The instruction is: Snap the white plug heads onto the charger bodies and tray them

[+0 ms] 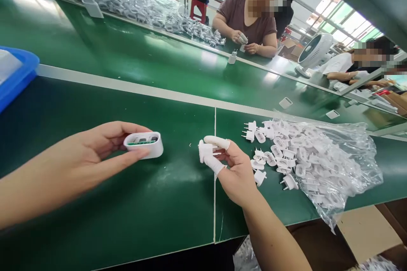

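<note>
My left hand (108, 148) grips a white charger housing (154, 148) between thumb and fingers. The housing's open end faces me, and a green circuit board (140, 142) shows inside it. To the right, apart from the housing, my right hand (230, 165) pinches a white plug cap (206, 151) with two pins, which point right toward the palm. White finger cots cover the thumb and index finger of this hand. Several loose plug caps (276, 151) lie just beyond it on the green table.
A clear plastic bag (365, 156) spills plug caps at the right. A blue tray (23, 63) stands at the left edge. White housings (285, 102) sit on the green belt behind a pale strip (127, 88). Across the belt, a co-worker (244, 25) handles small white parts. Cardboard box (369, 233) below right.
</note>
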`<state>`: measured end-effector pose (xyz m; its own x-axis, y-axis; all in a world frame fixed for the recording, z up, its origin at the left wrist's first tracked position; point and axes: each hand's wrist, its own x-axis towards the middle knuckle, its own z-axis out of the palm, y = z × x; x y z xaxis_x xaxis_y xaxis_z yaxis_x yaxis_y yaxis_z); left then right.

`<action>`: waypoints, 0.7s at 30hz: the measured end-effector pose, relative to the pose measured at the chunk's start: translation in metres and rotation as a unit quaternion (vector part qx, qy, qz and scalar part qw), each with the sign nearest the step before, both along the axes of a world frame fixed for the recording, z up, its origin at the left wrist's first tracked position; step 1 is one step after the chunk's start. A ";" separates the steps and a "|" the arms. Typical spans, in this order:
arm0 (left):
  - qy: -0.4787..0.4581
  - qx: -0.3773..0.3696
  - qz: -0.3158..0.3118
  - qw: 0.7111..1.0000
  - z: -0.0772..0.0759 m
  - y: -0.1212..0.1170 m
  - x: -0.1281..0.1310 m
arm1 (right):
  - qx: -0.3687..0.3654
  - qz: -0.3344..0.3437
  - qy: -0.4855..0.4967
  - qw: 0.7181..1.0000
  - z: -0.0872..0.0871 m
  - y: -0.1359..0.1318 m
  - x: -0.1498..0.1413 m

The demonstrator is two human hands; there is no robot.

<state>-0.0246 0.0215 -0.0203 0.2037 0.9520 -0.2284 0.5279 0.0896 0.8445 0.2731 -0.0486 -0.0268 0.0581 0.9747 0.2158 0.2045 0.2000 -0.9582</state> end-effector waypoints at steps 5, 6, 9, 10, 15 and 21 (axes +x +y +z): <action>-0.063 -0.044 -0.053 0.996 -0.004 -0.010 0.035 | -0.019 0.021 -0.003 1.000 -0.004 -0.002 -0.002; -0.078 -0.058 -0.054 0.994 -0.004 -0.013 0.040 | -0.028 0.023 0.007 0.999 -0.005 -0.002 -0.002; -0.119 -0.083 -0.062 0.988 -0.006 -0.021 0.048 | -0.039 0.046 0.041 0.997 -0.006 0.000 0.002; -0.131 -0.080 -0.067 0.986 -0.007 -0.023 0.048 | -0.040 0.056 0.049 0.996 -0.005 0.000 0.003; -0.178 -0.060 -0.105 0.976 -0.017 -0.020 0.039 | -0.035 0.074 0.044 0.996 -0.004 0.002 0.002; -0.154 0.001 -0.162 0.975 -0.029 -0.014 0.032 | -0.106 0.106 0.087 0.985 -0.004 0.002 -0.007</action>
<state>0.0073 0.0071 -0.0497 0.5525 0.8266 -0.1073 0.2491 -0.0409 0.9676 0.2662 -0.0467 -0.0304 -0.1332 0.9910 0.0104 0.0084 0.0116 -0.9999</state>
